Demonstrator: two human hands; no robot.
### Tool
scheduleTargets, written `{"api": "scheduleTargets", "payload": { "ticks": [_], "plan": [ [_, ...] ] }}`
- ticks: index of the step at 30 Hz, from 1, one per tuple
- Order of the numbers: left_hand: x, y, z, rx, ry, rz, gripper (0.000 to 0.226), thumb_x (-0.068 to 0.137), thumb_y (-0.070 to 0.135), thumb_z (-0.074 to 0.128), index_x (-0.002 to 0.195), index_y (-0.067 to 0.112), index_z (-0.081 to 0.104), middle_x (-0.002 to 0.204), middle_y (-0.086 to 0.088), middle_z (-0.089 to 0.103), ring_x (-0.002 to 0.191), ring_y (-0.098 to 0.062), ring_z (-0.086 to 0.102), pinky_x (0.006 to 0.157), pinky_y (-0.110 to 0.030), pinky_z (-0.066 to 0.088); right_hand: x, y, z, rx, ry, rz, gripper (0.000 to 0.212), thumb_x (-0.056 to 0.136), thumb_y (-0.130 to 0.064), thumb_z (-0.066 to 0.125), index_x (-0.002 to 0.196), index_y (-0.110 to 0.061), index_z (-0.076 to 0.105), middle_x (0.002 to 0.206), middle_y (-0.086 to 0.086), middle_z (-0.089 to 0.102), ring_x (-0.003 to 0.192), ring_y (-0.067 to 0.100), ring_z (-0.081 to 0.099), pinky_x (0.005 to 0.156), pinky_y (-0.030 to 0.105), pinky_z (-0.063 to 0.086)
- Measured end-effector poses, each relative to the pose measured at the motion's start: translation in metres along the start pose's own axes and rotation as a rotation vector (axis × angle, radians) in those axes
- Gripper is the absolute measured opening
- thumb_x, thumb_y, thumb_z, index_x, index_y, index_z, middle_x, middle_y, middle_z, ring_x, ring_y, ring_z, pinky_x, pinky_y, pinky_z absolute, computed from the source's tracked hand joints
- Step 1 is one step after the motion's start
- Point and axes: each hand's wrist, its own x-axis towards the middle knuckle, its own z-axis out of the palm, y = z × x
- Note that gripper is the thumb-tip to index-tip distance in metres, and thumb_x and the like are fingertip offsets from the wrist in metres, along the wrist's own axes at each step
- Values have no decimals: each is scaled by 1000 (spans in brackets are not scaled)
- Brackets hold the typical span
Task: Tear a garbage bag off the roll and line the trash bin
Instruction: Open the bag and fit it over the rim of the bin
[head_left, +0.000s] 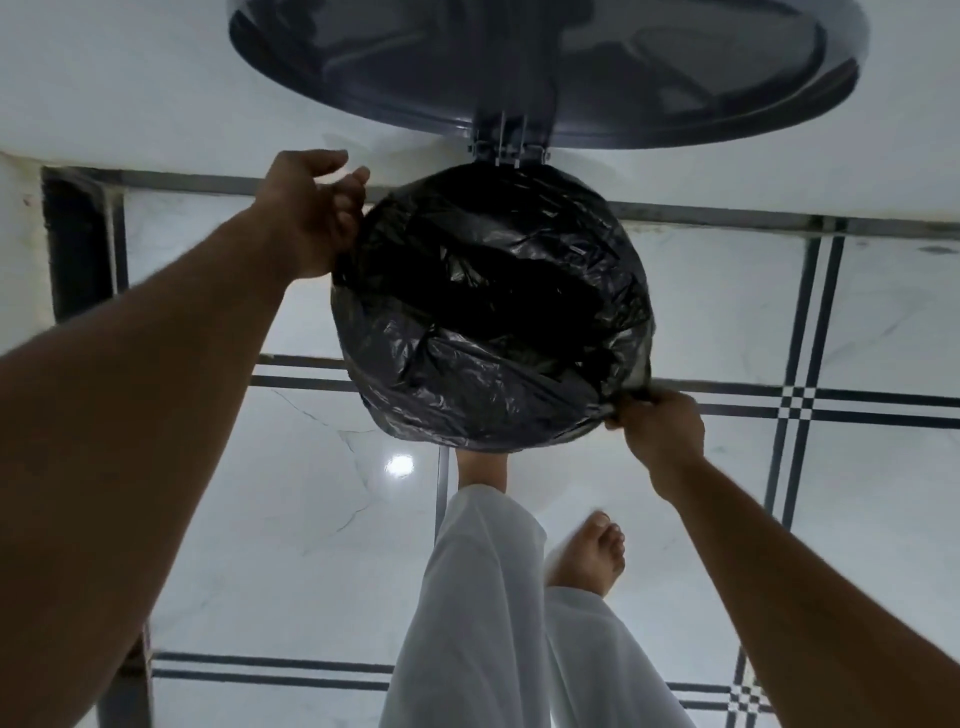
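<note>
- Right hand (662, 428) grip pinched tight on the black garbage bag (488, 312) at its near right edge; I'm tugging the film outward there.
- Left hand (311, 213) grip sits half-open at the far left edge, fingers curled against the plastic; a true pinch, I can't tell.
- Bag already covers the trash bin's mouth, the bin itself hidden under it; lining looks nearly done.
- Next, I judge: draw the slack down evenly round the rim.
- Lid (545, 67) stands open beyond both grips; wall close behind, floor (260, 519) open either side.
- Bare foot (589, 553) near below the right grip.
</note>
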Motion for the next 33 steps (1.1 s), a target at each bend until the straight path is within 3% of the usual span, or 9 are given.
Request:
{"api": "scheduleTargets", "payload": {
  "ticks": [2, 6, 10, 13, 17, 20, 25, 30, 33],
  "plan": [
    [-1, -3, 0, 50, 150, 103, 27, 102, 30, 56, 79, 18, 63, 57, 11, 46, 43, -7, 40, 45, -18, 33, 4, -7, -5, 251, -91, 69, 12, 102, -17, 71, 94, -17, 78, 70, 0, 73, 64, 18, 64, 69, 34, 51],
    [-44, -31, -7, 150, 432, 372, 22, 96, 24, 68, 81, 10, 65, 61, -2, 56, 48, -17, 51, 50, -22, 42, -9, -12, -20, 520, -232, 186, 20, 102, -7, 63, 117, -9, 76, 114, 14, 82, 105, 29, 80, 95, 41, 63],
    [-95, -89, -12, 363, 361, 463, 19, 93, 34, 72, 86, 17, 74, 81, 4, 70, 78, -14, 64, 76, -29, 49, -26, -23, -24, 576, 127, 200, 20, 90, -12, 61, 106, -10, 73, 99, 7, 68, 92, 19, 65, 90, 39, 64],
    [-105, -112, -7, 467, 278, 454, 28, 105, 38, 64, 127, 23, 73, 116, 11, 76, 105, -5, 70, 88, -21, 54, -64, -41, -19, 528, 381, -49, 21, 94, -26, 63, 114, -21, 67, 104, -11, 65, 86, 5, 60, 81, 25, 48],
    [-96, -108, 4, 372, 180, 343, 49, 110, 51, 49, 141, 18, 67, 128, 1, 77, 122, -19, 73, 98, -34, 59, -93, -73, -1, 553, 212, -259, 10, 102, -41, 60, 106, -46, 67, 115, -19, 73, 107, 0, 68, 89, 25, 54],
    [-88, -88, 15, 226, 44, 170, 62, 115, 50, 32, 113, 17, 85, 106, -5, 85, 96, -20, 83, 74, -27, 65, -80, -90, 10, 503, 115, -272, 15, 108, -52, 50, 99, -57, 61, 113, -28, 72, 112, -2, 67, 103, 36, 55],
    [-51, -47, 19, 437, -99, 149, 49, 102, 32, 49, 132, 0, 71, 135, -19, 73, 126, -37, 71, 117, -50, 51, -36, -98, 13, 403, -9, 40, 74, 104, -79, 24, 151, -39, 65, 149, -2, 67, 140, 30, 58, 123, 54, 43],
    [-34, -24, 36, 719, -17, 127, 32, 102, 29, 53, 86, 18, 79, 91, -5, 79, 95, -27, 77, 89, -35, 61, -4, -112, -6, 415, -60, 198, 39, 102, -41, 40, 113, -21, 72, 120, 8, 76, 110, 30, 71, 82, 37, 54],
    [-27, -17, 36, 919, 384, 344, 21, 91, 34, 62, 78, 19, 69, 78, 1, 68, 84, -23, 68, 68, -31, 48, 2, -114, -17, 351, 95, 223, 40, 96, -35, 54, 122, -10, 70, 112, 8, 73, 97, 30, 69, 80, 37, 55]
  ]
}}
